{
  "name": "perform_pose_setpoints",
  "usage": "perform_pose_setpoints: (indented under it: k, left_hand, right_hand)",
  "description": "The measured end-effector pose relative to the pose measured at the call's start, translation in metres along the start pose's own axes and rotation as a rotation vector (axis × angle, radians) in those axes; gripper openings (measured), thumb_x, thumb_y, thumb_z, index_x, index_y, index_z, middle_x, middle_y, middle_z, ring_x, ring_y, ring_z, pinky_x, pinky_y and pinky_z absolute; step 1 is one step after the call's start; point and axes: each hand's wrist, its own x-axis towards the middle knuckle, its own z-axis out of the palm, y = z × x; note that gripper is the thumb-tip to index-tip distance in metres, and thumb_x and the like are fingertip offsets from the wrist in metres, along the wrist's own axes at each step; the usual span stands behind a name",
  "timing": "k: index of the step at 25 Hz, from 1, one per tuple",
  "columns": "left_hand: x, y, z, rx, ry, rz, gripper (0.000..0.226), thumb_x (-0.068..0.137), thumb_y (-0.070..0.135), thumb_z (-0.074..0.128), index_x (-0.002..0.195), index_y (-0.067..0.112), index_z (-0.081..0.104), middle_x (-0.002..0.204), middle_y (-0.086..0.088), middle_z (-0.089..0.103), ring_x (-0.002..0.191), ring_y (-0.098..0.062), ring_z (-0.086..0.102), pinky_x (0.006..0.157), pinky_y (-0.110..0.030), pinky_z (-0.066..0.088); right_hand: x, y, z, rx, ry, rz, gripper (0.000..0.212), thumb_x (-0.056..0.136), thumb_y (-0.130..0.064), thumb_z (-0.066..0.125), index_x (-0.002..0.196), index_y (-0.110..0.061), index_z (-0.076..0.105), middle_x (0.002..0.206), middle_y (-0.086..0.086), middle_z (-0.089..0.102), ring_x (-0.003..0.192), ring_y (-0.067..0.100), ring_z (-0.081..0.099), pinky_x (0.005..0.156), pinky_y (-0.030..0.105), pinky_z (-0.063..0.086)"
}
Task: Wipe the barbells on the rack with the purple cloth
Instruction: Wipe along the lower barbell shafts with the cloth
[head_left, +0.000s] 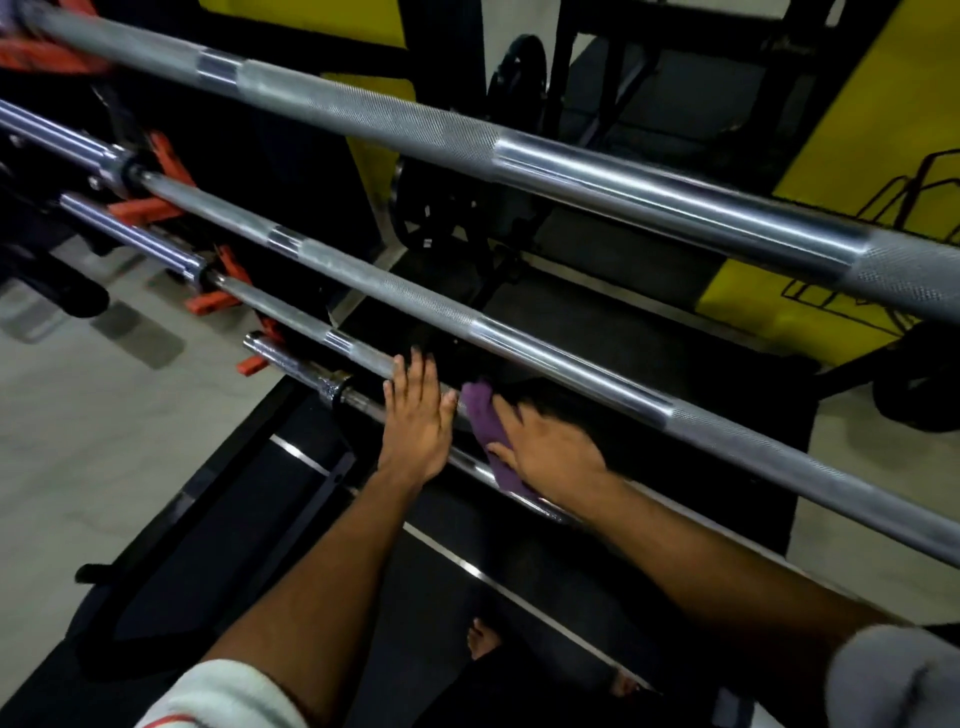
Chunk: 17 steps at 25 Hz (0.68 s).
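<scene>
purple cloth (488, 431), soft and folded, was draped over the lowest chromed steel barbell (306, 371) of the rack, and was pressed there by the right hand (545, 449), whose fingers were curled over it and clamped on the fabric. just beside it, the left hand (415, 415) was laid flat across the same bar, fingers straight and close together, their tips reaching the third knurled barbell (291, 312) above. two more long knurled silver barbells, the second (519, 332) and the topmost (467, 135), were seen stacked higher, running diagonally. orange rack hooks (171, 166) were seen at the bars' left ends. black weight plates (447, 218) and a yellow wall panel (831, 130) were seen behind.
</scene>
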Motion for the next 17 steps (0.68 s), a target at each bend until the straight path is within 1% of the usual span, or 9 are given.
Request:
perform_pose_setpoints:
  k: [4, 5, 7, 9, 11, 13, 15, 16, 17]
  left_hand:
    - [-0.002, -0.012, -0.005, 0.031, -0.032, 0.088, 0.064, 0.105, 0.05, 0.012, 0.16, 0.016, 0.009, 0.167, -0.002, -0.01, 0.152, -0.019, -0.021, 0.123, -0.047, -0.007]
    - [-0.003, -0.013, -0.007, 0.03, -0.033, 0.1, 0.063, 0.106, 0.049, 0.013, 0.16, 0.017, 0.01, 0.167, -0.002, -0.009, 0.152, -0.019, -0.02, 0.123, -0.047, -0.007]
    - [-0.003, -0.012, -0.009, 0.009, -0.043, 0.103, 0.064, 0.105, 0.049, 0.014, 0.16, 0.017, 0.012, 0.168, -0.002, -0.007, 0.152, -0.019, -0.02, 0.123, -0.047, -0.008]
    - [-0.003, -0.011, -0.011, 0.0, -0.047, 0.107, 0.066, 0.104, 0.051, 0.014, 0.159, 0.016, 0.014, 0.168, -0.003, -0.003, 0.152, -0.019, -0.019, 0.123, -0.047, -0.008]
    - [-0.002, -0.009, -0.013, -0.001, -0.048, 0.113, 0.069, 0.102, 0.054, 0.013, 0.158, 0.015, 0.019, 0.168, -0.005, 0.004, 0.153, -0.021, -0.015, 0.123, -0.047, -0.008]
    - [-0.001, -0.007, -0.021, -0.006, -0.047, 0.131, 0.073, 0.1, 0.058, 0.012, 0.156, 0.013, 0.028, 0.166, -0.007, 0.017, 0.154, -0.023, -0.005, 0.123, -0.048, -0.006]
    - [0.001, -0.008, -0.031, 0.014, -0.066, 0.147, 0.079, 0.098, 0.063, 0.01, 0.152, 0.013, 0.037, 0.162, -0.007, 0.029, 0.153, -0.024, 0.008, 0.124, -0.048, -0.003]
    - [0.005, -0.011, -0.037, 0.032, -0.081, 0.176, 0.082, 0.097, 0.067, 0.01, 0.15, 0.015, 0.043, 0.159, -0.006, 0.035, 0.151, -0.024, 0.017, 0.124, -0.047, -0.001]
    - [0.009, -0.014, -0.044, 0.039, -0.103, 0.217, 0.083, 0.096, 0.071, 0.012, 0.145, 0.017, 0.05, 0.154, -0.004, 0.043, 0.148, -0.024, 0.027, 0.124, -0.046, 0.002]
  right_hand:
    - [-0.061, 0.038, 0.003, 0.042, 0.006, 0.052, 0.065, 0.095, -0.065, 0.033, 0.145, -0.026, 0.048, 0.099, 0.002, 0.064, 0.064, 0.023, 0.068, 0.043, 0.031, 0.047]
    - [-0.073, 0.044, 0.005, 0.029, 0.031, 0.066, 0.066, 0.095, -0.065, 0.03, 0.144, -0.025, 0.048, 0.097, 0.002, 0.064, 0.064, 0.023, 0.068, 0.045, 0.032, 0.049]
    - [-0.084, 0.046, -0.003, 0.022, -0.01, 0.13, 0.067, 0.094, -0.065, 0.029, 0.141, -0.022, 0.052, 0.094, 0.004, 0.066, 0.065, 0.025, 0.069, 0.046, 0.034, 0.052]
    - [-0.075, 0.039, -0.006, 0.029, -0.038, 0.17, 0.069, 0.095, -0.067, 0.025, 0.14, -0.022, 0.052, 0.098, 0.005, 0.069, 0.07, 0.025, 0.07, 0.05, 0.034, 0.053]
    - [-0.044, 0.028, -0.009, 0.11, -0.134, 0.175, 0.069, 0.095, -0.07, 0.018, 0.143, -0.027, 0.04, 0.113, 0.005, 0.067, 0.089, 0.027, 0.071, 0.066, 0.037, 0.056]
    - [-0.007, 0.013, -0.008, 0.267, -0.264, 0.16, 0.067, 0.096, -0.071, 0.017, 0.145, -0.028, 0.031, 0.131, 0.007, 0.061, 0.112, 0.029, 0.064, 0.091, 0.039, 0.053]
    - [0.026, -0.005, -0.011, 0.43, -0.319, 0.184, 0.077, 0.094, -0.073, 0.012, 0.15, -0.023, 0.031, 0.149, 0.01, 0.05, 0.133, 0.03, 0.05, 0.111, 0.037, 0.039]
    - [0.04, -0.008, -0.013, 0.465, -0.272, 0.202, 0.083, 0.092, -0.075, 0.008, 0.152, -0.022, 0.032, 0.155, 0.01, 0.043, 0.14, 0.029, 0.043, 0.117, 0.036, 0.031]
    - [0.048, -0.008, -0.012, 0.498, -0.25, 0.287, 0.081, 0.093, -0.074, 0.011, 0.154, -0.023, 0.032, 0.159, 0.008, 0.038, 0.144, 0.027, 0.038, 0.12, 0.034, 0.026]
